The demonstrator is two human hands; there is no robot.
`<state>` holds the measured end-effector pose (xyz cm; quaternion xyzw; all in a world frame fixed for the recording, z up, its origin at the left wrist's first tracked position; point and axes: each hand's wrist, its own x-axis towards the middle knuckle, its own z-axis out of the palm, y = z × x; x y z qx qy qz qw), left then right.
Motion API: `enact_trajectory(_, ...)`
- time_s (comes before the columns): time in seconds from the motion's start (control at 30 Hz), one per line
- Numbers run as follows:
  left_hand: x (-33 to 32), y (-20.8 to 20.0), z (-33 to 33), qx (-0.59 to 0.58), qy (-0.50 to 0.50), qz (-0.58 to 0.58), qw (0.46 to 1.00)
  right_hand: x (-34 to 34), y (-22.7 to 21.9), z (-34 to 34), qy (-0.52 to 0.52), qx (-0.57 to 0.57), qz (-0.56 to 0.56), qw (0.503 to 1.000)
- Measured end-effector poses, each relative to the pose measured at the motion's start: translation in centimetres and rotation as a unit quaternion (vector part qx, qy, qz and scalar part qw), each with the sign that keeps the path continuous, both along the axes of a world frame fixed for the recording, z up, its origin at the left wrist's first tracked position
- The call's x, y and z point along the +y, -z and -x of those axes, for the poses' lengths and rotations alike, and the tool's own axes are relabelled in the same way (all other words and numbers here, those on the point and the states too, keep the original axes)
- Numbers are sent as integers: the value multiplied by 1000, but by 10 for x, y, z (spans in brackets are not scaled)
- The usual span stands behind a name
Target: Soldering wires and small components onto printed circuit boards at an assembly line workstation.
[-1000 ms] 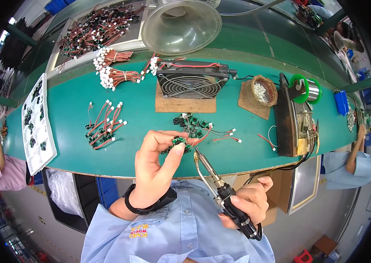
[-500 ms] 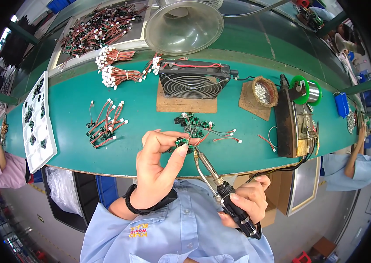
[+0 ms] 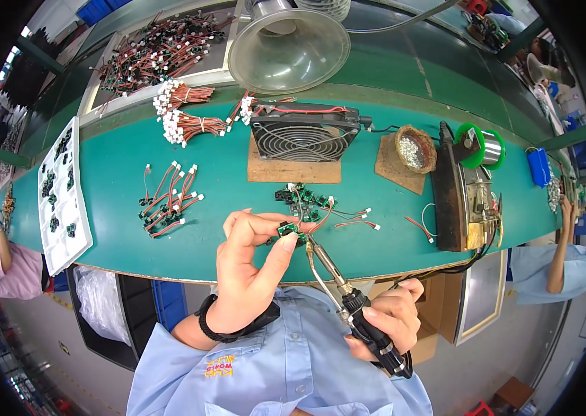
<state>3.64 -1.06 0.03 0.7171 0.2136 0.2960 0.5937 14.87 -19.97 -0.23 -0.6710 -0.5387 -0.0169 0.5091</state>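
My left hand (image 3: 248, 267) pinches a small green circuit board (image 3: 287, 229) between thumb and fingers, above the near edge of the bench. In my right hand (image 3: 393, 319) is a black-handled soldering iron (image 3: 369, 333) with a thin metal guide tube beside its shaft. Its tip meets or nearly meets the board's right side, where red wires (image 3: 320, 219) run to a white connector. Just beyond my left fingers lies a cluster of green and black boards (image 3: 303, 199). Loose two-wire leads (image 3: 355, 224) rest to its right.
A fan (image 3: 305, 135) stands on a wooden board behind my hands, below a clear extraction funnel (image 3: 289, 52). Wired boards (image 3: 168, 204) and a white tray (image 3: 67, 229) are at left. At right are a solder spool (image 3: 490, 149), an iron stand (image 3: 453, 201) and a round pot (image 3: 414, 149).
Both hands keep almost the same pose, the board and iron held together. The view has shifted very slightly.
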Motion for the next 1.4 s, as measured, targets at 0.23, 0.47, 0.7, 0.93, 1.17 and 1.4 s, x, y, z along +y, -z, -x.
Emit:
enact_trajectory(0.23,0,-4,0,26,-1,-55,998,-3,0,0,-2,13,10,1000)
enact_trajectory(0.47,-1,-3,0,22,3,-35,999,-4,0,1,-1,17,9,1000)
enact_trajectory(0.7,-3,-3,0,2,-21,-3,1000,-5,1,3,-3,16,8,1000)
enact_trajectory(0.93,-3,-3,1,-2,2,20,1000,-7,4,4,-5,14,0,1000)
enact_trajectory(1.17,-2,-4,1,6,6,25,1000,-7,4,3,-4,-6,4,1000)
enact_trajectory(1.4,-4,-5,-2,-39,6,151,988,-11,5,-1,-2,-1,-13,1000)
